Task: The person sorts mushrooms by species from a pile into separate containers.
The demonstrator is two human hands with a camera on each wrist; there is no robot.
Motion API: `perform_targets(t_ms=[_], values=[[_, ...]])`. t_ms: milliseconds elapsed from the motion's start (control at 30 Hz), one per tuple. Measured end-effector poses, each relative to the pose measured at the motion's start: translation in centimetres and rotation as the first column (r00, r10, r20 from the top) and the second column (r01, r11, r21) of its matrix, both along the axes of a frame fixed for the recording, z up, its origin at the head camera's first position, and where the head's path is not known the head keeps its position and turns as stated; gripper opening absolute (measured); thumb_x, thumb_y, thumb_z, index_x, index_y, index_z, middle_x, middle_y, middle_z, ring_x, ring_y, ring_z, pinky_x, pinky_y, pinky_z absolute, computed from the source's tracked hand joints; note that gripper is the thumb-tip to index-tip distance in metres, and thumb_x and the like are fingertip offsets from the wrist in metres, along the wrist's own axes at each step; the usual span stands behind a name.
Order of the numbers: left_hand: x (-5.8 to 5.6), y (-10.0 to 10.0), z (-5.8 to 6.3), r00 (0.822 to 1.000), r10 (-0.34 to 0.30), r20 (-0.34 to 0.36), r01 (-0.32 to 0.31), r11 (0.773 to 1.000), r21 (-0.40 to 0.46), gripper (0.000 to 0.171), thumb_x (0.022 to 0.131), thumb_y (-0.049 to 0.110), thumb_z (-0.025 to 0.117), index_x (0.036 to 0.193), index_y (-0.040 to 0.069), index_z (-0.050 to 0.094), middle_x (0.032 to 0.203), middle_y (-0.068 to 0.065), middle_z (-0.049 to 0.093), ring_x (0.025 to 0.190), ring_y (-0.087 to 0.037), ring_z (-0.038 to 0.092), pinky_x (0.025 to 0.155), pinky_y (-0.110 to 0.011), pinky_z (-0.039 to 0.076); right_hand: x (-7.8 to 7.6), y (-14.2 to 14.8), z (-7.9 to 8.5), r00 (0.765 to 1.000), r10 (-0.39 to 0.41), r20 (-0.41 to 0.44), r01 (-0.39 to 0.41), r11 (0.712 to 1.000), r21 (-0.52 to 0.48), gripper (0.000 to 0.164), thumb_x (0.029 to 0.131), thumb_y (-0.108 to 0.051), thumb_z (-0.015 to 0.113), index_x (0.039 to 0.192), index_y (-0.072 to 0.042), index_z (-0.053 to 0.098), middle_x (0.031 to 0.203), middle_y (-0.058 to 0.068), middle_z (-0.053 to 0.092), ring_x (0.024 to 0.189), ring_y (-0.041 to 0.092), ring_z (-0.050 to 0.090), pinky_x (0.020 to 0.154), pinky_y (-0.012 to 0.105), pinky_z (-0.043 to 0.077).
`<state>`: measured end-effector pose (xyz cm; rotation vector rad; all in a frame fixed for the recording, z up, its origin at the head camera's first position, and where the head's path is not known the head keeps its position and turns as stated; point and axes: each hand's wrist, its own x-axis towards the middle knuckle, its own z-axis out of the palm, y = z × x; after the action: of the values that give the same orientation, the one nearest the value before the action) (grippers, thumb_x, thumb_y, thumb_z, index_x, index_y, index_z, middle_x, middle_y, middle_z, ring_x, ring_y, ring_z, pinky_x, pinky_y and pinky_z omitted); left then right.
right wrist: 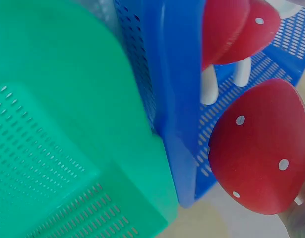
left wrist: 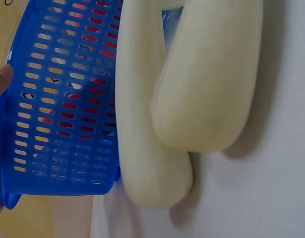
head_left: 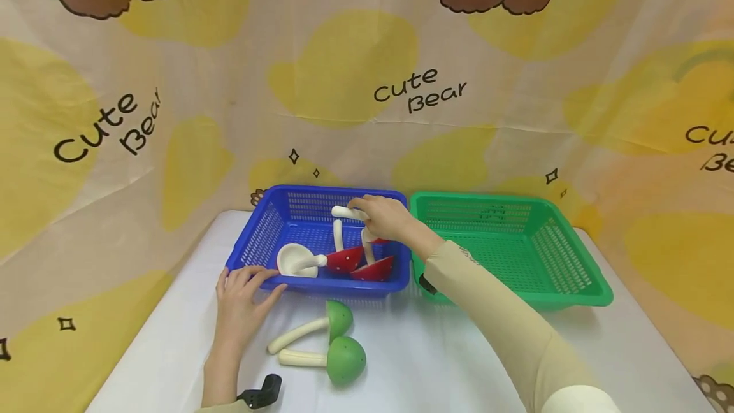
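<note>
My right hand (head_left: pixel 387 217) grips a red-capped toy mushroom with white dots (right wrist: pixel 261 148), raised over the right half of the blue basket (head_left: pixel 338 284). Its pale stem points left in the head view; the hand hides most of the cap there. Several more red toy mushrooms (head_left: pixel 373 269) lie inside that basket, one with its white underside (head_left: pixel 295 259) up. At the basket's front left corner, my left hand (head_left: pixel 243 295) holds the rim, fingers over it and thumb spread to the right. Two green-capped toy mushrooms (head_left: pixel 346 362) lie on the cloth in front.
A green basket (head_left: pixel 599 289) stands right beside the blue one, their rims close together. Both rest on a white-covered table (head_left: pixel 447 362). A printed cloth (head_left: pixel 344 81) hangs behind and along the sides.
</note>
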<state>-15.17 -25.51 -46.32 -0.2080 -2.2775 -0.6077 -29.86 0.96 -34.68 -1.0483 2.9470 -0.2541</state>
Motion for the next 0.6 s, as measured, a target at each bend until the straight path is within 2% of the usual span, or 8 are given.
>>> perform_targets(t_ms=[167, 433, 533, 600], values=[[-0.1, -0.1, -0.1, 1.000, -0.004, -0.007, 0.004, 1.000, -0.007, 0.028, 0.069, 0.021, 0.083, 0.093, 0.012, 0.072, 0.097, -0.011, 0.064, 0.098, -0.032, 0.054, 0.106, -0.068, 0.022, -1.0, -0.9, -1.1, 0.999, -0.037, 0.033, 0.036, 0.999, 0.028, 0.055, 0.085, -0.002, 0.059, 0.135, -0.024, 0.052, 0.126, 0.003, 0.062, 0.105, 0.020, 0.061, 0.074, 0.033, 0.055], [-0.1, 0.0, -0.1, 1.000, -0.003, -0.022, 0.003, 1.000, -0.012, 0.028, 0.069, 0.021, 0.083, 0.092, 0.012, 0.072, 0.096, -0.010, 0.064, 0.097, -0.032, 0.055, 0.106, -0.067, 0.023, -2.4, -1.8, -2.6, 0.994, -0.081, 0.077, 0.076, 0.995, 0.066, 0.064, 0.079, -0.007, 0.074, 0.137, -0.024, 0.051, 0.134, 0.003, 0.059, 0.119, 0.024, 0.059, 0.097, 0.043, 0.052], [-0.1, 0.0, 0.0, 1.000, -0.003, -0.024, 0.002, 1.000, -0.013, 0.028, 0.069, 0.021, 0.083, 0.092, 0.012, 0.072, 0.095, -0.010, 0.064, 0.097, -0.032, 0.054, 0.106, -0.067, 0.023, -2.7, -2.1, -3.1, 0.991, -0.092, 0.092, 0.083, 0.992, 0.094, 0.066, 0.078, -0.010, 0.076, 0.138, -0.024, 0.051, 0.134, 0.004, 0.059, 0.123, 0.024, 0.056, 0.101, 0.044, 0.049], [0.0, -0.1, 0.0, 1.000, -0.001, -0.023, 0.001, 1.000, -0.012, 0.028, 0.069, 0.021, 0.083, 0.092, 0.012, 0.072, 0.095, -0.010, 0.064, 0.097, -0.032, 0.054, 0.106, -0.067, 0.023, -2.9, -2.2, -3.2, 0.991, -0.100, 0.092, 0.090, 0.990, 0.105, 0.063, 0.081, -0.010, 0.073, 0.138, -0.023, 0.050, 0.136, 0.004, 0.058, 0.126, 0.025, 0.055, 0.103, 0.044, 0.048]])
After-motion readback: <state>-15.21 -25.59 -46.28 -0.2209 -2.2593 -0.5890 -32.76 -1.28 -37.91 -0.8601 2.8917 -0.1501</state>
